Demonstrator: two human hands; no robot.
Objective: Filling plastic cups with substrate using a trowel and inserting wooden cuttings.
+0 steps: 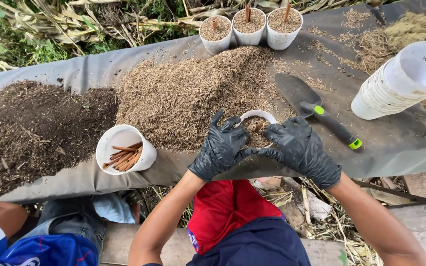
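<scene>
Hands [261, 148] cupping pot [256, 117]; trowel [316, 109], husk pile [188, 93] nr

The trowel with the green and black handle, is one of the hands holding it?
No, the trowel lies alone while both gloved hands cup a small white pot.

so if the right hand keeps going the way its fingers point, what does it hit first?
The right hand points up and left, at the small white cup both hands cradle. It already looks in contact with the rim; beyond lies the light husk pile. Depth is unclear.
</scene>
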